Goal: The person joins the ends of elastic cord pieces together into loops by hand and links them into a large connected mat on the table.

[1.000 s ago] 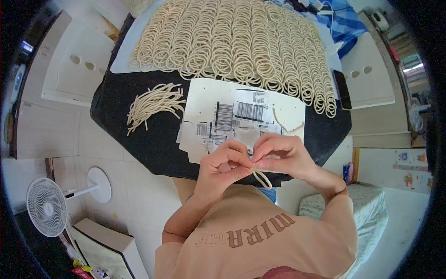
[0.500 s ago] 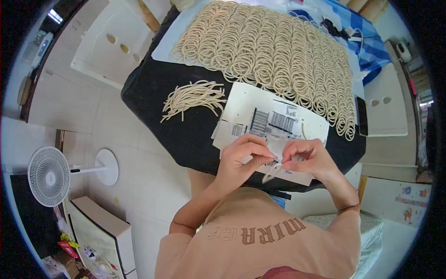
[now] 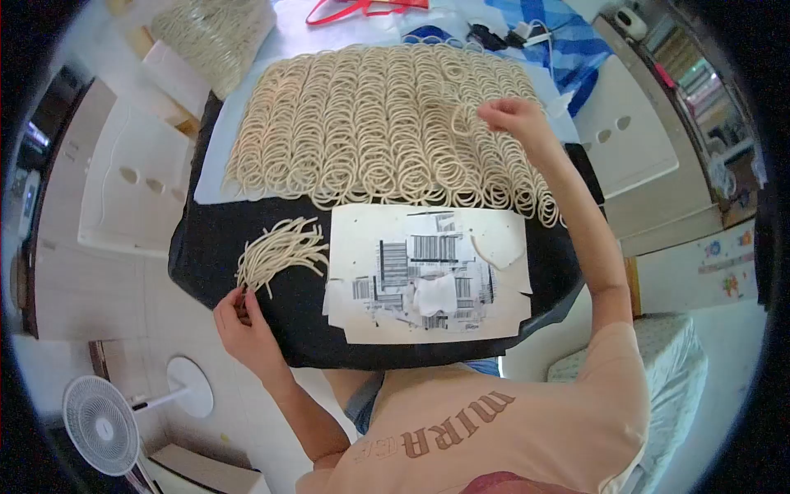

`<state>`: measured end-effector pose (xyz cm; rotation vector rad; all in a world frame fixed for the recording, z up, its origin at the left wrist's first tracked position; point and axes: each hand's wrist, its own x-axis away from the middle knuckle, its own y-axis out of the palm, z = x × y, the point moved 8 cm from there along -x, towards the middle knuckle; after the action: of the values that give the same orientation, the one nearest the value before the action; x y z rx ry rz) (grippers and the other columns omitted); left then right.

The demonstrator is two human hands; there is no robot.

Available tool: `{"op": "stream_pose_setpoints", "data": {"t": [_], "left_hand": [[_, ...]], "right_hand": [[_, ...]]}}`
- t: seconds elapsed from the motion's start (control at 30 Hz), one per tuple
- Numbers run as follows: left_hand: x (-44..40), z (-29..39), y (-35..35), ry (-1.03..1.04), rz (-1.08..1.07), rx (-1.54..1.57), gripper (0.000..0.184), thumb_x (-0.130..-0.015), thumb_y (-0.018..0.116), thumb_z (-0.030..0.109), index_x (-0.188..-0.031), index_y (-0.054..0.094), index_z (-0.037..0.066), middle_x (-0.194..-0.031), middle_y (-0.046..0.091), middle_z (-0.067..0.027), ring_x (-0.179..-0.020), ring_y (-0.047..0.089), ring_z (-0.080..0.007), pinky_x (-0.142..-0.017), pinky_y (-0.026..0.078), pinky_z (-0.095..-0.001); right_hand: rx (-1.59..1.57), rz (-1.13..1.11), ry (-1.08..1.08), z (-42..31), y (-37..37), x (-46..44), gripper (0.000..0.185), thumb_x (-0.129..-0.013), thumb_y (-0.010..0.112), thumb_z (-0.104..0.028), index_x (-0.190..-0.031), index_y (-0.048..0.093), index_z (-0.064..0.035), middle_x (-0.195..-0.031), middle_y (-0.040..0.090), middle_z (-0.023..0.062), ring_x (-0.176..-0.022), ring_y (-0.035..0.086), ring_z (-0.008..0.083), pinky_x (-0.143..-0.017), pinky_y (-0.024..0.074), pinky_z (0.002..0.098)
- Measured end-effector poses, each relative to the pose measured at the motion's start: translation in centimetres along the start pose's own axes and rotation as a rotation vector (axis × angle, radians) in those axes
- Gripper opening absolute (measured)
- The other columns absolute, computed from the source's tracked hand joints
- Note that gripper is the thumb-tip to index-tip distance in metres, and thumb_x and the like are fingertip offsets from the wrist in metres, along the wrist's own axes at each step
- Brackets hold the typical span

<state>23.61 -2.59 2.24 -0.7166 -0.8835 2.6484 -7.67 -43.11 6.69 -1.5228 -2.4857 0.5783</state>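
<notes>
My left hand (image 3: 249, 331) is at the near end of a bundle of short beige cords (image 3: 282, 251), its thumb and fingers pinched on a cord end. My right hand (image 3: 517, 123) reaches over the far right part of the table, closed on a beige cord ring (image 3: 462, 121) that hangs from its fingertips. Beneath it, rows of overlapping beige cord rings (image 3: 346, 123) cover a pale sheet. In front of me lies a white board (image 3: 350, 226) with barcode labels, a crumpled white tissue (image 3: 436, 295) and one loose curved cord (image 3: 485, 253).
A black cloth (image 3: 296, 333) covers the table. Beyond the rings are a red strap (image 3: 337, 10), dark cables (image 3: 490, 37) and a blue checked cloth (image 3: 568, 49). At the upper left is a clear bag of rings (image 3: 214, 41). A white fan (image 3: 101, 424) stands lower left.
Both hands were together over the board, holding a cord. Now my right hand has carried a ring out over the rows, and my left has moved to the cord bundle. The view has shifted.
</notes>
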Motion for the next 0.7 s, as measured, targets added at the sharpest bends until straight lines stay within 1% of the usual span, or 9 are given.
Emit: {"op": "stream_pose_setpoints", "data": {"t": [0.07,0.2,0.3,0.4,0.5,0.6,0.7], "left_hand": [[0.0,0.2,0.4,0.037,0.007,-0.022,0.016,-0.088,0.065,0.014,-0.097,0.063,0.001,-0.094,0.061,-0.0087,-0.081,0.06,-0.0187,-0.07,0.047,-0.0293],[0.0,0.7,0.9,0.112,0.047,-0.066,0.013,-0.086,0.065,0.012,-0.092,0.062,0.001,-0.091,0.058,-0.008,-0.081,0.056,-0.0207,-0.069,0.045,-0.0304],[0.1,0.3,1.1,0.133,0.056,-0.06,0.012,-0.085,0.066,0.01,-0.091,0.061,0.001,-0.089,0.056,-0.0073,-0.081,0.054,-0.0211,-0.067,0.043,-0.0309],[0.0,0.6,1.1,0.134,0.044,-0.063,0.011,-0.084,0.066,0.009,-0.09,0.061,0.001,-0.089,0.056,-0.0068,-0.081,0.053,-0.0207,-0.067,0.043,-0.0305],[0.0,0.5,1.2,0.12,0.037,-0.043,0.01,-0.084,0.066,0.008,-0.089,0.06,0.001,-0.088,0.055,-0.0064,-0.08,0.053,-0.0203,-0.066,0.042,-0.0302],[-0.1,0.4,1.3,0.087,0.03,-0.037,0.009,-0.084,0.066,0.008,-0.088,0.059,0.002,-0.088,0.055,-0.0062,-0.079,0.052,-0.0197,-0.065,0.041,-0.0297],[0.1,0.0,1.2,0.096,0.052,-0.034,0.008,-0.085,0.065,0.007,-0.088,0.059,0.002,-0.089,0.055,-0.0062,-0.077,0.051,-0.0183,-0.064,0.041,-0.0285]], "right_hand": [[-0.048,0.019,-0.01,1.4,-0.7,-3.3,0.029,-0.084,0.071,-0.026,-0.094,0.069,0.0015,-0.075,0.061,-0.0006,-0.07,0.054,0.0069,-0.069,0.0448,0.0234],[-0.052,0.049,0.057,5.1,-2.5,-9.1,0.033,-0.083,0.072,-0.024,-0.097,0.068,0.0049,-0.076,0.061,0.0006,-0.065,0.054,0.0075,-0.065,0.0461,0.0226],[-0.008,0.044,0.083,7.0,-2.9,-12.1,0.031,-0.082,0.071,-0.023,-0.097,0.068,0.0039,-0.074,0.061,0.0003,-0.065,0.055,0.0079,-0.063,0.0459,0.0232],[0.053,0.052,0.067,7.7,-3.1,-14.0,0.027,-0.081,0.072,-0.022,-0.092,0.07,0.0024,-0.069,0.061,0.0003,-0.063,0.054,0.0084,-0.061,0.0456,0.024],[0.291,0.152,0.041,7.3,-3.5,-14.9,0.026,-0.079,0.073,-0.024,-0.086,0.072,0.0004,-0.067,0.064,0.0031,-0.063,0.057,0.0094,-0.059,0.0457,0.0249],[0.481,0.192,0.058,6.2,-3.3,-14.4,0.025,-0.078,0.073,-0.026,-0.083,0.072,-0.0017,-0.069,0.066,0.0078,-0.064,0.061,0.0131,-0.059,0.0468,0.0285],[0.705,0.281,-0.092,5.3,-3.5,-14.3,0.029,-0.077,0.069,-0.03,-0.091,0.072,-0.0047,-0.079,0.069,0.0123,-0.071,0.065,0.0246,-0.066,0.0503,0.0354]]}}
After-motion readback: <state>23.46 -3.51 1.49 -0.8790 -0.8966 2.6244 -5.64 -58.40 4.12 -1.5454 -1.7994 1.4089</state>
